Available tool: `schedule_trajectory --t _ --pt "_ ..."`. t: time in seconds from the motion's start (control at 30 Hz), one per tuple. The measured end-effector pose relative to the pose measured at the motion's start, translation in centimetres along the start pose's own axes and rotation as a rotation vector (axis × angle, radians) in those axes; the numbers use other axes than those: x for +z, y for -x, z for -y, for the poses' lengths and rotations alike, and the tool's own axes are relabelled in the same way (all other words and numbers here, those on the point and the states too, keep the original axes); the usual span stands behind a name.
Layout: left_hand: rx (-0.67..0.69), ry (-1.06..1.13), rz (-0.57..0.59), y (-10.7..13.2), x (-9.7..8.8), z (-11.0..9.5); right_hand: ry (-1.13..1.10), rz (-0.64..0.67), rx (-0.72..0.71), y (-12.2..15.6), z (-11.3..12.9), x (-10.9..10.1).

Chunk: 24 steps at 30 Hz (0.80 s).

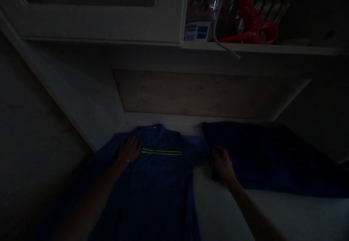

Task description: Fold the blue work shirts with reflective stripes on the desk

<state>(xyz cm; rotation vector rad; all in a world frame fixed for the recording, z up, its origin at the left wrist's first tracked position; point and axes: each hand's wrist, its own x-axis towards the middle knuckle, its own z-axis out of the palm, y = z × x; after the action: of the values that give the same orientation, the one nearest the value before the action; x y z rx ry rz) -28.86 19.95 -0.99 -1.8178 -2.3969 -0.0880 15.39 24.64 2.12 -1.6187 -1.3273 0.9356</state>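
Note:
A dark blue shirt (160, 183) with a thin yellow-green chest stripe lies spread flat on a pale surface, collar toward the wall. My left hand (130, 149) rests flat on its left shoulder, fingers stretched out, a thin bracelet at the wrist. My right hand (222, 163) lies at the shirt's right sleeve, at the edge of a second dark blue cloth (272, 157). Its fingers curl down onto that edge; the scene is too dim to see a grip clearly.
A white cabinet door (100, 12) hangs above at left. Beside it an open shelf (261, 48) carries a red plastic object (252, 24), a blue-and-white box (196, 32) and clutter. A recessed wall panel (199, 93) lies behind the pale surface (272, 212).

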Motion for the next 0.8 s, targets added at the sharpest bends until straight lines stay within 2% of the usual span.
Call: schedule_trajectory --t 0.13,0.2,0.3,0.37,0.47,0.57,0.63,0.7,0.8 --pt "-0.024 0.079 0.098 -2.9 2.3 -0.4 0.384 0.178 -0.451 3.0 0.9 2.4" --pt "-0.036 0.109 0.129 -4.1 2.9 -0.1 0.577 0.266 -0.597 3.6 1.2 4.3" --pt "-0.05 0.134 0.151 -5.6 3.2 0.5 0.818 0.41 -0.646 2.8 0.6 6.8" --pt "-0.065 0.142 0.154 -6.5 3.4 0.8 0.9 0.453 -0.641 1.5 -0.1 7.9" --pt "-0.092 0.147 0.151 -7.7 3.7 1.2 0.971 0.355 -0.591 -0.5 -0.4 8.7" --pt "-0.099 0.146 0.143 -8.6 4.0 1.2 1.004 0.239 -0.525 -0.7 1.0 8.7" --pt "-0.098 0.145 0.134 -9.0 4.1 1.2 0.947 0.236 -0.535 1.2 2.2 8.5" --pt "-0.097 0.142 0.119 -9.0 3.8 1.1 0.829 0.314 -0.608 4.8 2.6 8.2" --pt "-0.082 0.128 0.058 -8.4 2.5 0.5 0.666 0.541 -0.834 11.4 0.0 8.2"
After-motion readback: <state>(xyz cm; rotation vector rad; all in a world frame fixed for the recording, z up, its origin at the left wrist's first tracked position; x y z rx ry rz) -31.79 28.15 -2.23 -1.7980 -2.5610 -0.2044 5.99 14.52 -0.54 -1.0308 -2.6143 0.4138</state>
